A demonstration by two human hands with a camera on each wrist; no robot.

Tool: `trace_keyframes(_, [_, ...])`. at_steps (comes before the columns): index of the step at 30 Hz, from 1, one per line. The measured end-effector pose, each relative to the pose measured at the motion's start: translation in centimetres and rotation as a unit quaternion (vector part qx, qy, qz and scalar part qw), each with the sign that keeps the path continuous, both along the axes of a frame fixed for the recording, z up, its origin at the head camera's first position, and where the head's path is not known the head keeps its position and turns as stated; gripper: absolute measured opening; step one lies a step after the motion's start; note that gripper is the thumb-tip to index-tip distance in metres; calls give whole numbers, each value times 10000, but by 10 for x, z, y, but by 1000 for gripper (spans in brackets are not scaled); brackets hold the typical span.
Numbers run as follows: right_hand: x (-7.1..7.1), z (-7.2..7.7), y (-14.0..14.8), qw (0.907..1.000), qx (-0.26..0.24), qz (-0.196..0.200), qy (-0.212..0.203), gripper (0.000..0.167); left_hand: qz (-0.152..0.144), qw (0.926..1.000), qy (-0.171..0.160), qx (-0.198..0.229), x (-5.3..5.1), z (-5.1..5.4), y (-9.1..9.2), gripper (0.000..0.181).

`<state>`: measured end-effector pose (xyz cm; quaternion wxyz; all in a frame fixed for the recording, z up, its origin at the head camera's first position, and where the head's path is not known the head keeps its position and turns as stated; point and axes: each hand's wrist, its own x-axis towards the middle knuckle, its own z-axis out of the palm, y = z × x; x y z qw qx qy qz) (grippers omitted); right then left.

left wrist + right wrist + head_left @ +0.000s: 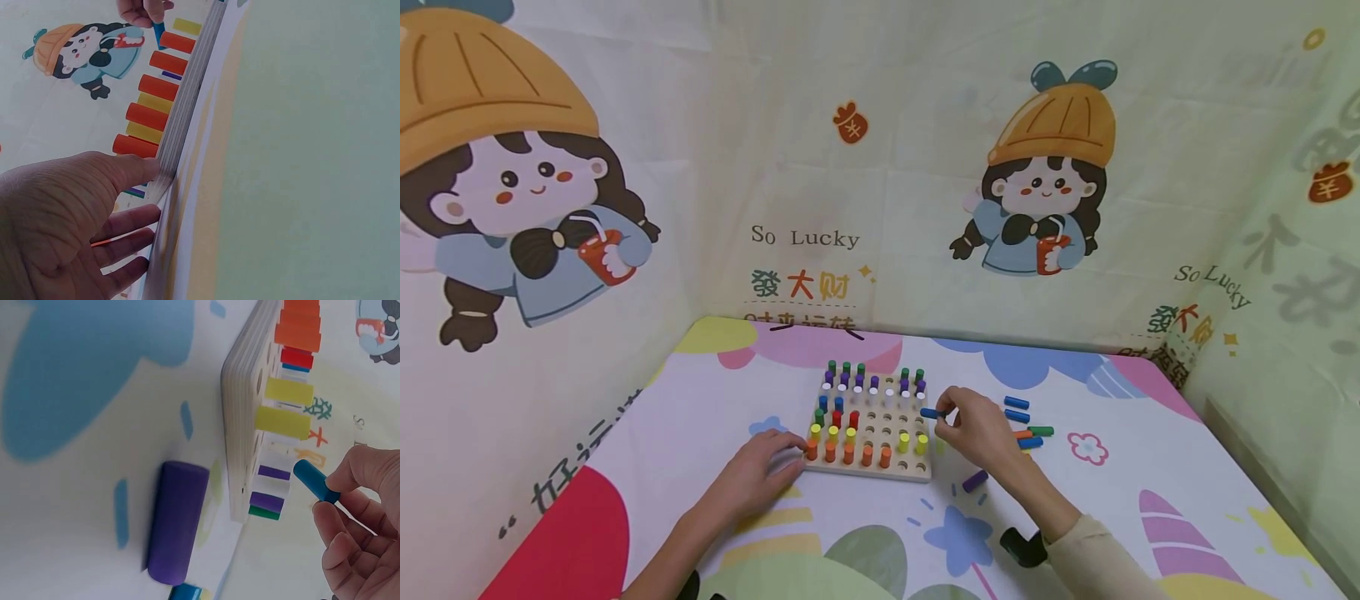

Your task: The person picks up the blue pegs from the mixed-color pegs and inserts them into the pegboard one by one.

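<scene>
Head: R hand (979,427) pinches a blue peg (931,413) just off the pegboard's (878,424) R edge; loose pegs (1017,416) on table (1120,508) to its R. L wrist: L hand (81,219) grips nothing, fingers extended — thumb on board edge. R wrist: blue peg tilted betw. thumb & fingers — purple peg (178,522) lies nr. board.

Orange pegs (848,454) line the near side of the board (868,472) past its middle, and the left hand (758,471) blocks its near left corner. The near right corner lies open up to two yellow pegs (904,442); a purple peg (975,481) lies to its right.
</scene>
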<state>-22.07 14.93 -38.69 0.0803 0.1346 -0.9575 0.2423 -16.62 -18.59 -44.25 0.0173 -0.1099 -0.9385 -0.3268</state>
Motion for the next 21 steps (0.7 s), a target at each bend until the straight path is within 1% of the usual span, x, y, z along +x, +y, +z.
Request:
trace_keyframes(7, [-1,2,-8,9998,-135,97,-72,15,39,10000,-26,35,1,1,0,17])
trace_keyframes(18, [-2,7,-21,9996,-219,193,-1,16,41,10000,-50,40,2,2,1,16])
trace_keyframes(21, [-4,7,-25,9992,-299,278,38,17,48,10000,-59,16,1,2,0,16])
